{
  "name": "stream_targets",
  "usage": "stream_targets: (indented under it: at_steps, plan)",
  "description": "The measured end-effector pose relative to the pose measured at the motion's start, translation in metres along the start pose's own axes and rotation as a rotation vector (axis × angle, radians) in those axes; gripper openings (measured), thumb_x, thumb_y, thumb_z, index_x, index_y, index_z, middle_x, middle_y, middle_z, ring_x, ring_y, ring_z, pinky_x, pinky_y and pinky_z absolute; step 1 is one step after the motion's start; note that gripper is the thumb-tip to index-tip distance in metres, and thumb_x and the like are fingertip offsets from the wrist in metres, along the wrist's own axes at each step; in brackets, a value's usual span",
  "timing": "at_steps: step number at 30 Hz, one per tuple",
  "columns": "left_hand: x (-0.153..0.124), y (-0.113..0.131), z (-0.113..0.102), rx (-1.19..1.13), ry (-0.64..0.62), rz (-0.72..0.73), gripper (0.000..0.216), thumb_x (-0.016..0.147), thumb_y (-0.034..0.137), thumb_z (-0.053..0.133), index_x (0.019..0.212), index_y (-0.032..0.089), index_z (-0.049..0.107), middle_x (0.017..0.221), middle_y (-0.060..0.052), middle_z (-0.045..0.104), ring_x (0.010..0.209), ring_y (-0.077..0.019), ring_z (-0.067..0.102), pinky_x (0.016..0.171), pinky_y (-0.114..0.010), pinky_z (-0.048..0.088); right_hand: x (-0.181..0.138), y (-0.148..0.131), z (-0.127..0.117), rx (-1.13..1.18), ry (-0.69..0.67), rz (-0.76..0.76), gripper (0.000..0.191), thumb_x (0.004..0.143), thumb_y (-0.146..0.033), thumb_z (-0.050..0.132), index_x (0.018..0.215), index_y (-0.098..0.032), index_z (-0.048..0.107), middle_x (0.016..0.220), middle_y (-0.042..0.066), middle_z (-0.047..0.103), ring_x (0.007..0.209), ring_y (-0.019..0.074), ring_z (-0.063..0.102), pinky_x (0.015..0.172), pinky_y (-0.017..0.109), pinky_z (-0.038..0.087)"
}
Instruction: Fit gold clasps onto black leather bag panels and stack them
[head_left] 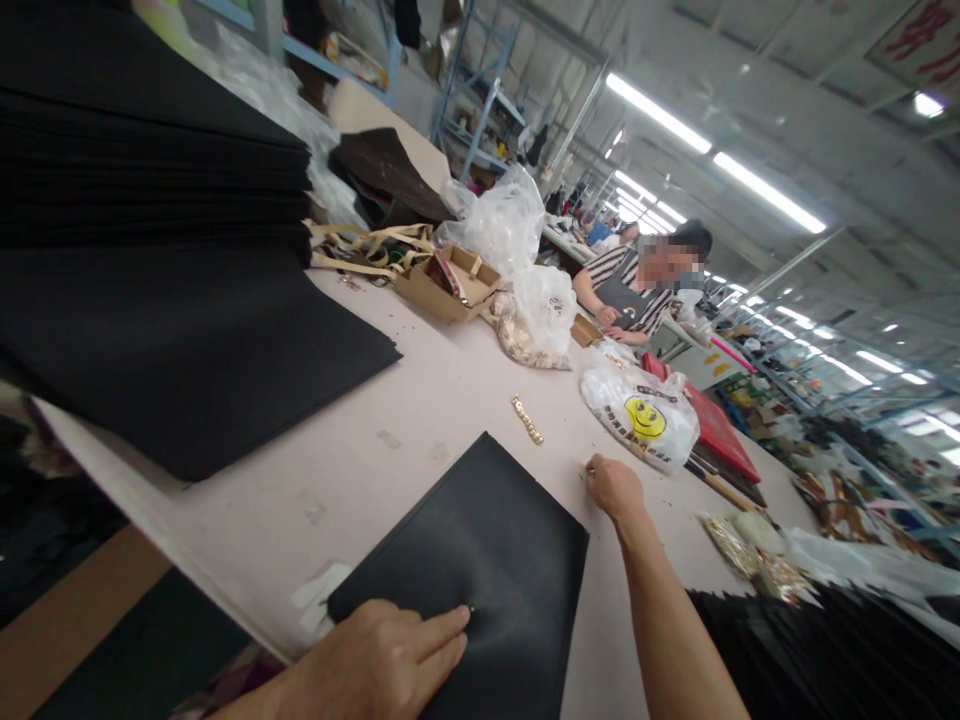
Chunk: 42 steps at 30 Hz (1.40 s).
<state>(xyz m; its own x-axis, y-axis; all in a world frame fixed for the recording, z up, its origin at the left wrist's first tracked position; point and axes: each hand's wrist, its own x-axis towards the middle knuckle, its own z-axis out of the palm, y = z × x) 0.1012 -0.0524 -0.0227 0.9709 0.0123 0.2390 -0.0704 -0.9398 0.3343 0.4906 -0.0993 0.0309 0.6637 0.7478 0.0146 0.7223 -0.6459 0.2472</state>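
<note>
A black leather-like panel (502, 560) lies flat on the table in front of me. My left hand (397, 650) rests on it with two fingers stretched out, their tips beside a small metal stud (471, 607) in the panel. The left thumb is hidden. To the right of the panel, my right hand (615, 488) is closed in a pinch just above the table. A tiny dark bit shows at its fingertips, too small to name. Beyond the panel lies a short row of gold-coloured metal pieces (527, 420).
High stacks of black panels (187, 340) stand at left. Toward the back are a cardboard box (450, 285), a plastic bag of small parts (529, 325) and a smiley-face bag (641, 415). Packets of gold parts (731, 545) lie right. A co-worker (630, 290) sits farther back.
</note>
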Motion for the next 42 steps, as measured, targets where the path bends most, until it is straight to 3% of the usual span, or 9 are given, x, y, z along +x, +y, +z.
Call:
stream_targets:
  at_steps: [6, 9, 14, 18, 21, 24, 30, 36, 42]
  plan:
    - [-0.001, -0.002, 0.005, -0.003, 0.012, 0.029, 0.058, 0.077, 0.038, 0.075, 0.126, 0.013, 0.058, 0.138, -0.009, 0.060, 0.086, -0.0272, 0.072, 0.064, -0.039, 0.056, -0.025, -0.007, -0.011, 0.201, 0.043, -0.017, 0.037, 0.088, -0.017, 0.044, 0.115, -0.014, 0.070, 0.104, 0.012, 0.076, 0.099, 0.0232, 0.070, 0.086, 0.031, 0.050]
    - [-0.001, -0.002, 0.007, -0.005, 0.043, 0.038, 0.056, 0.077, 0.039, 0.073, 0.125, 0.013, 0.058, 0.136, -0.009, 0.062, 0.082, -0.0267, 0.071, 0.060, -0.039, 0.054, -0.062, -0.017, -0.011, 0.309, 0.027, -0.069, 0.041, 0.093, -0.028, 0.039, 0.120, -0.017, 0.067, 0.099, 0.008, 0.076, 0.091, 0.0192, 0.072, 0.083, 0.029, 0.052]
    - [-0.001, -0.001, 0.009, 0.008, 0.114, 0.039, 0.056, 0.075, 0.041, 0.074, 0.122, 0.013, 0.060, 0.131, -0.010, 0.065, 0.076, -0.0248, 0.070, 0.057, -0.039, 0.052, -0.135, -0.043, 0.002, 0.540, 0.073, -0.253, 0.033, 0.087, -0.033, 0.046, 0.101, -0.020, 0.073, 0.096, 0.007, 0.074, 0.087, 0.0228, 0.069, 0.080, 0.035, 0.052]
    - [-0.002, 0.000, 0.008, 0.031, 0.139, 0.048, 0.053, 0.075, 0.043, 0.076, 0.116, 0.013, 0.061, 0.131, -0.009, 0.065, 0.076, -0.0238, 0.070, 0.056, -0.039, 0.051, -0.170, -0.057, 0.006, 0.740, -0.006, -0.183, 0.026, 0.084, -0.035, 0.052, 0.092, -0.022, 0.074, 0.084, 0.005, 0.073, 0.073, 0.0219, 0.065, 0.070, 0.035, 0.051]
    - [-0.003, 0.001, 0.006, 0.056, 0.135, 0.059, 0.049, 0.077, 0.045, 0.074, 0.113, 0.014, 0.061, 0.127, -0.008, 0.066, 0.075, -0.0237, 0.069, 0.053, -0.039, 0.049, -0.180, -0.062, 0.003, 0.922, -0.157, -0.095, 0.029, 0.080, -0.042, 0.064, 0.095, -0.020, 0.075, 0.082, 0.005, 0.073, 0.072, 0.0227, 0.066, 0.066, 0.034, 0.051]
    - [-0.004, 0.002, 0.004, 0.076, 0.129, 0.062, 0.044, 0.081, 0.044, 0.071, 0.111, 0.014, 0.061, 0.118, -0.009, 0.069, 0.071, -0.0228, 0.068, 0.051, -0.037, 0.046, -0.185, -0.069, -0.001, 0.991, -0.268, -0.133, 0.031, 0.081, -0.043, 0.067, 0.098, -0.019, 0.075, 0.079, 0.005, 0.073, 0.071, 0.0219, 0.066, 0.065, 0.032, 0.051]
    - [-0.005, 0.001, 0.006, 0.103, 0.145, 0.069, 0.038, 0.082, 0.047, 0.069, 0.102, 0.016, 0.062, 0.103, -0.007, 0.070, 0.068, -0.0216, 0.066, 0.050, -0.035, 0.042, -0.196, -0.098, -0.010, 0.942, -0.232, -0.355, 0.020, 0.088, -0.036, 0.061, 0.093, -0.023, 0.077, 0.087, 0.004, 0.074, 0.078, 0.0202, 0.067, 0.073, 0.031, 0.050]
    - [-0.005, 0.001, 0.005, 0.076, 0.174, 0.075, 0.035, 0.080, 0.045, 0.071, 0.096, 0.016, 0.061, 0.094, -0.005, 0.068, 0.065, -0.0200, 0.064, 0.049, -0.035, 0.040, -0.194, -0.111, -0.015, 0.912, -0.256, -0.282, 0.018, 0.085, -0.035, 0.064, 0.089, -0.023, 0.077, 0.079, 0.002, 0.073, 0.074, 0.0188, 0.067, 0.070, 0.029, 0.049]
    - [-0.005, 0.001, 0.006, 0.093, 0.177, 0.072, 0.038, 0.080, 0.048, 0.072, 0.096, 0.015, 0.061, 0.093, -0.003, 0.067, 0.064, -0.0197, 0.063, 0.048, -0.037, 0.041, -0.181, -0.115, -0.017, 0.842, -0.394, -0.212, 0.017, 0.081, -0.033, 0.064, 0.082, -0.020, 0.075, 0.065, 0.001, 0.069, 0.062, 0.0167, 0.062, 0.059, 0.026, 0.044]
